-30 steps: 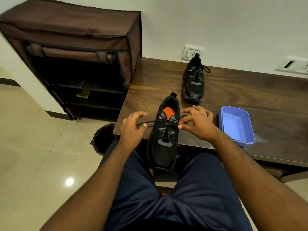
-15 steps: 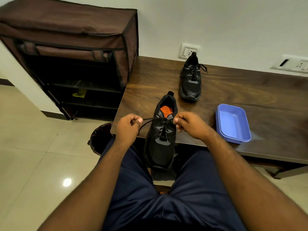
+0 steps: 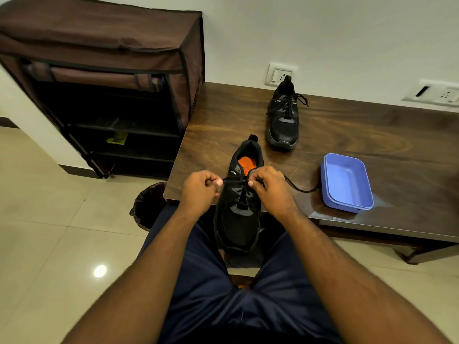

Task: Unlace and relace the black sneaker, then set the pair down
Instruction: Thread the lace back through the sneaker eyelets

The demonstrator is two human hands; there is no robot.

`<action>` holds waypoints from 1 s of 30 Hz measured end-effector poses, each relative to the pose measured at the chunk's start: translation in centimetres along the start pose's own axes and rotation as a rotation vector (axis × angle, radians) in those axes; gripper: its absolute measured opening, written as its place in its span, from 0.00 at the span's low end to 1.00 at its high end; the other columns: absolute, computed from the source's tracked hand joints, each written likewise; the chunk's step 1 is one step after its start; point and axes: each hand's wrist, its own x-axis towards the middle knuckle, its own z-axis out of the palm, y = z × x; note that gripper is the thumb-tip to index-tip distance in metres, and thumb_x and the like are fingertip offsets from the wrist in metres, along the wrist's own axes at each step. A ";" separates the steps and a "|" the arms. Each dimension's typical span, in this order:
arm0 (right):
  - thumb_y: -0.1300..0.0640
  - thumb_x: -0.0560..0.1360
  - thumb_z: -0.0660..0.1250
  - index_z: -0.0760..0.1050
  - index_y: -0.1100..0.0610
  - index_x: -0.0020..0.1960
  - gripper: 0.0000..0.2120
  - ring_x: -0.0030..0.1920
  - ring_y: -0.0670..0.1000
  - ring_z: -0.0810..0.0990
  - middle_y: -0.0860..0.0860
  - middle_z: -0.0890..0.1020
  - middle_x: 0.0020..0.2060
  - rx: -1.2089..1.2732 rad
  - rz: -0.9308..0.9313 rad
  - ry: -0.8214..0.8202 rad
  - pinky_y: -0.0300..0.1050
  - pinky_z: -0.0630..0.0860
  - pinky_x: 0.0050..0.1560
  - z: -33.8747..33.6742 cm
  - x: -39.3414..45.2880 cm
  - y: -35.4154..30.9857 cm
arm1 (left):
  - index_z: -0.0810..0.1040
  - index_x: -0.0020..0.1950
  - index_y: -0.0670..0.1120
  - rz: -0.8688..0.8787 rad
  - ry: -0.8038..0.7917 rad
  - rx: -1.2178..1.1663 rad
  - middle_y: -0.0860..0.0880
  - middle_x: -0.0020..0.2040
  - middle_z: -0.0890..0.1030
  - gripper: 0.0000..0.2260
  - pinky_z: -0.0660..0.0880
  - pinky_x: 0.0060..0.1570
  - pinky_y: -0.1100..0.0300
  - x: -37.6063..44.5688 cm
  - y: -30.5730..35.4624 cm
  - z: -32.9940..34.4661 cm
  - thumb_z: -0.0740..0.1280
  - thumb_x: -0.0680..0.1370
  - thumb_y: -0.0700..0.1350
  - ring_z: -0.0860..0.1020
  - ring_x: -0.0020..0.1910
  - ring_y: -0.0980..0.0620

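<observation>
Black lace pinched by both hands, prob. taut.

One view only: a wide-angle camera worn on the person's head. It faces forward and steeply down, over the lap toward the near edge of the wooden table. Both forearms enter from the bottom edge and converge near frame centre, where the left hand and right hand appear at close range. The wall bounds the top of the frame; the tiled floor fills the left. Straight edges bow toward the borders, consistent with lens distortion. No second view exists to share coverage.
</observation>
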 end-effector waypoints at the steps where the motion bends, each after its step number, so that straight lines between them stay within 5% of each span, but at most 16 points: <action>1: 0.54 0.78 0.66 0.74 0.46 0.44 0.05 0.50 0.46 0.75 0.42 0.76 0.45 0.032 0.004 -0.011 0.50 0.75 0.53 -0.1 0.0 -0.3 | 0.80 0.45 0.49 0.020 -0.008 0.039 0.50 0.42 0.82 0.07 0.77 0.44 0.60 0.0 0.0 -0.1 0.68 0.77 0.37 0.80 0.43 0.54; 4: 0.56 0.78 0.66 0.76 0.49 0.46 0.04 0.45 0.43 0.77 0.45 0.78 0.44 0.185 0.016 -0.047 0.39 0.75 0.45 -0.4 -0.1 -1.3 | 0.75 0.66 0.52 0.232 -0.049 0.195 0.54 0.62 0.78 0.20 0.69 0.64 0.58 -0.2 1.3 0.1 0.69 0.76 0.38 0.74 0.62 0.56; 6: 0.60 0.77 0.68 0.80 0.51 0.49 0.06 0.46 0.43 0.78 0.46 0.80 0.45 0.314 0.031 -0.034 0.36 0.75 0.47 -0.5 0.1 -1.8 | 0.74 0.68 0.51 0.305 -0.096 0.204 0.54 0.62 0.79 0.21 0.67 0.68 0.57 -0.4 2.7 0.8 0.69 0.76 0.39 0.74 0.62 0.57; 9: 0.67 0.76 0.67 0.80 0.59 0.53 0.09 0.40 0.47 0.82 0.52 0.84 0.42 0.779 0.191 -0.002 0.38 0.79 0.40 -0.8 0.2 -2.6 | 0.79 0.56 0.46 0.173 -0.103 -0.084 0.53 0.46 0.83 0.10 0.77 0.46 0.67 -1.0 3.9 2.1 0.72 0.75 0.41 0.81 0.45 0.64; 12: 0.65 0.75 0.70 0.77 0.61 0.49 0.04 0.34 0.48 0.82 0.55 0.84 0.35 0.946 0.273 0.018 0.38 0.79 0.34 -1.8 0.5 -3.0 | 0.82 0.50 0.43 0.090 -0.065 -0.358 0.45 0.41 0.85 0.04 0.78 0.37 0.61 -1.4 3.5 3.0 0.71 0.76 0.39 0.83 0.38 0.52; 18: 0.59 0.76 0.69 0.79 0.56 0.45 0.01 0.38 0.48 0.80 0.52 0.82 0.36 0.700 0.524 0.242 0.41 0.77 0.38 -1.4 2.3 -0.7 | 0.85 0.47 0.46 -0.063 0.071 -0.426 0.50 0.35 0.84 0.03 0.81 0.50 0.52 -0.2 3.3 3.4 0.73 0.74 0.40 0.83 0.41 0.49; 24: 0.54 0.70 0.76 0.73 0.52 0.44 0.11 0.37 0.46 0.75 0.49 0.77 0.39 0.314 0.380 0.183 0.41 0.74 0.39 1.2 1.7 -1.7 | 0.86 0.41 0.49 0.005 0.098 -0.308 0.52 0.39 0.86 0.04 0.81 0.50 0.54 1.5 3.4 4.2 0.73 0.73 0.40 0.84 0.44 0.55; 28: 0.55 0.70 0.75 0.74 0.51 0.41 0.09 0.34 0.43 0.74 0.46 0.77 0.34 0.340 0.389 0.224 0.39 0.72 0.36 1.3 1.7 -1.7 | 0.86 0.45 0.46 0.137 0.018 -0.074 0.62 0.34 0.80 0.05 0.75 0.39 0.71 2.4 3.6 4.7 0.71 0.75 0.39 0.79 0.35 0.67; 30: 0.55 0.71 0.74 0.75 0.50 0.38 0.08 0.34 0.42 0.76 0.44 0.78 0.32 0.296 0.379 0.234 0.40 0.74 0.37 1.1 1.6 -1.9 | 0.86 0.48 0.46 0.192 -0.039 0.096 0.60 0.33 0.80 0.06 0.76 0.36 0.67 2.9 3.8 4.8 0.69 0.76 0.42 0.78 0.34 0.64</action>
